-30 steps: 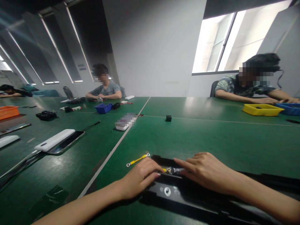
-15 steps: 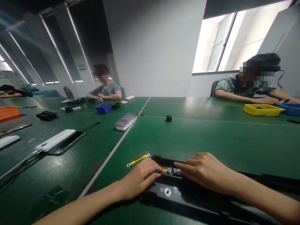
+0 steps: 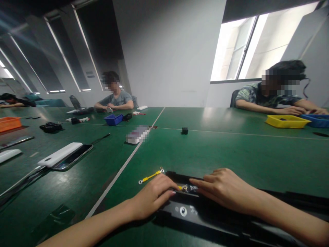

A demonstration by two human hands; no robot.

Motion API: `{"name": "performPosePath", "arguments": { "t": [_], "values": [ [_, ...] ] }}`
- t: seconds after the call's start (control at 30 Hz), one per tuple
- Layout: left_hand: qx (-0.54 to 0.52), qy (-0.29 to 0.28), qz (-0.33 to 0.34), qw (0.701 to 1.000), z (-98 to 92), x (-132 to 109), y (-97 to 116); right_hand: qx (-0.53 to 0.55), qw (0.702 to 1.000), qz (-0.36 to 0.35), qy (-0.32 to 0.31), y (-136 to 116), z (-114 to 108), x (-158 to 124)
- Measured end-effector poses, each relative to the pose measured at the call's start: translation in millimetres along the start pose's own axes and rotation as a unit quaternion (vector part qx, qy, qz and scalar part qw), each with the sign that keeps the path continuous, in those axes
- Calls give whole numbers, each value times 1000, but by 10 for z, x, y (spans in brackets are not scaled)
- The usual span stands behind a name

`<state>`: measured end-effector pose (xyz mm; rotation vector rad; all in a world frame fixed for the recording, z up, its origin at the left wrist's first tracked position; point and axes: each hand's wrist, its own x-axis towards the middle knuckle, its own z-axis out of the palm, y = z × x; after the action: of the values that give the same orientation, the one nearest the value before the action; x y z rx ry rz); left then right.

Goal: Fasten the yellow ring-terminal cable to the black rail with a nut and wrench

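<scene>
While both hands (image 3: 155,193) (image 3: 223,188) stay at the black housing (image 3: 203,215), their pose holds.

From afar I see the left hand (image 3: 151,195) and right hand (image 3: 223,190) bare, slender-fingered, the slim forearms (image 3: 97,221) bare too

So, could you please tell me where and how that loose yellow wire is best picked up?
Probably pinch the loose yellow wire by its slim middle, from above and the far side: it lies nearly straight on the table, and the left hand crowds its near side.
</scene>
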<state>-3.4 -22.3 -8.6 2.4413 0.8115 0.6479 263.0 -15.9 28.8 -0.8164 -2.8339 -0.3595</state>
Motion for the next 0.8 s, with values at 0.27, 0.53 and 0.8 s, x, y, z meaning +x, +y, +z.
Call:
{"name": "performPosePath", "arguments": {
  "t": [0.27, 0.53, 0.8],
  "values": [
    [-1, -2, 0, 1000, 2, -10, -3, 7, 1000, 3, -12, 7, -5, -2],
    [-2, 3, 4, 1000, 6, -3, -19, -2, 1000, 2, -25, 8, -1, 5],
    [-9, 5, 8, 1000, 8, 1, -26, 8, 1000, 0, -11, -5, -27, 9]
  ]
}}
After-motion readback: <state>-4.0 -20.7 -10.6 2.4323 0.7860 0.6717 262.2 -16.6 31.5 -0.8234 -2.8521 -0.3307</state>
